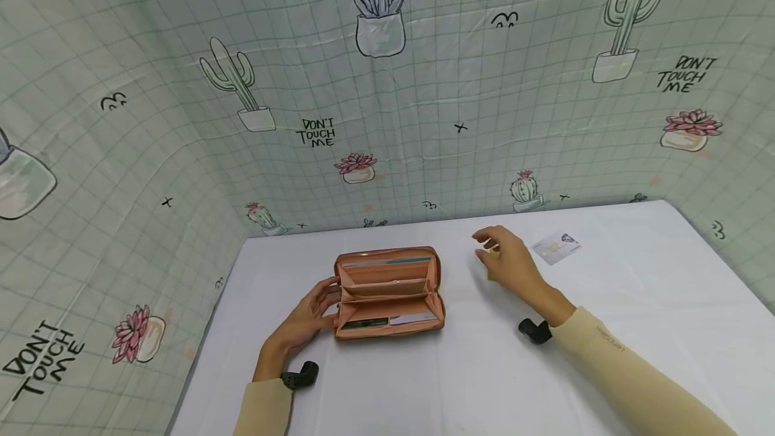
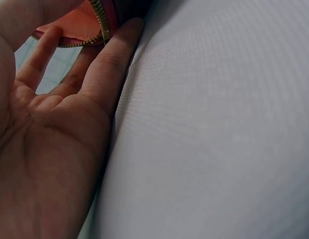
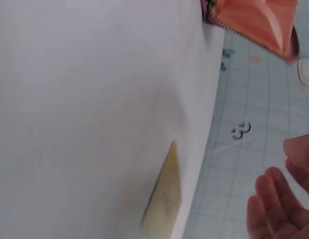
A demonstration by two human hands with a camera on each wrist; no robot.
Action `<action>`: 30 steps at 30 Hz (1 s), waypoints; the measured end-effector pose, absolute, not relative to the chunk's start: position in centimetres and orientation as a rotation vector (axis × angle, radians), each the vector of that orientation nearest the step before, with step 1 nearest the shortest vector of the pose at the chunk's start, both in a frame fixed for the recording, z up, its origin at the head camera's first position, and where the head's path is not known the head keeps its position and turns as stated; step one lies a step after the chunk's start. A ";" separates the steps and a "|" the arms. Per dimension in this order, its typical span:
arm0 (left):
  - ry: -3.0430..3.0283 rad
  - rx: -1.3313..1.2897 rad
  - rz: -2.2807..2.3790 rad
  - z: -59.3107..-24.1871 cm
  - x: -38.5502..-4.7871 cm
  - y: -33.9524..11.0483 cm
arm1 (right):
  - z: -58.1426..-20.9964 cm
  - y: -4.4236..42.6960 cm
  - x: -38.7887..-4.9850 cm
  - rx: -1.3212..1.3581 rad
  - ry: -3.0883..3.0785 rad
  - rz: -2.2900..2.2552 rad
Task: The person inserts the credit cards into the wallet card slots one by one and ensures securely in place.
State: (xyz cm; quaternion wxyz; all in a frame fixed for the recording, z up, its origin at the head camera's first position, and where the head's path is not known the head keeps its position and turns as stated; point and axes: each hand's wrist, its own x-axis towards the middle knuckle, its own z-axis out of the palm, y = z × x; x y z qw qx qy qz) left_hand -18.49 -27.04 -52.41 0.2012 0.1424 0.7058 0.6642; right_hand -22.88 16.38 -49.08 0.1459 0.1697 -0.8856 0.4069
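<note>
An unzipped tan zip-around wallet (image 1: 387, 298) lies spread on the white table, its pockets facing up. Cards show in its slots along the far and near sides. My left hand (image 1: 307, 318) holds the wallet's left end between thumb and fingers; the left wrist view shows the brass zipper (image 2: 100, 22) by the fingertips. To the right of the wallet, my right hand (image 1: 514, 268) hovers with loosely bent fingers and nothing visible in them. Below it a flat yellowish card (image 3: 165, 199) lies on the table, mostly hidden by the hand in the head view.
A pale printed card (image 1: 556, 247) lies to the right of my right hand, toward the back. Behind and left of the table (image 1: 472, 382) hangs a gridded cloth (image 1: 436, 86) with plant drawings. Each wrist wears a black camera band (image 1: 535, 332).
</note>
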 end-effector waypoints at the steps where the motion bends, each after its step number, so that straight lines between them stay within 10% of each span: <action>1: 1.972 0.397 1.857 -52.4 -18.5 -27.1 | -49.2 16.9 -22.8 0.451 -2.563 1.203; 30: 1.979 0.395 1.849 -52.8 -18.5 -27.2 | -51.0 19.9 -22.6 -0.094 -2.853 1.391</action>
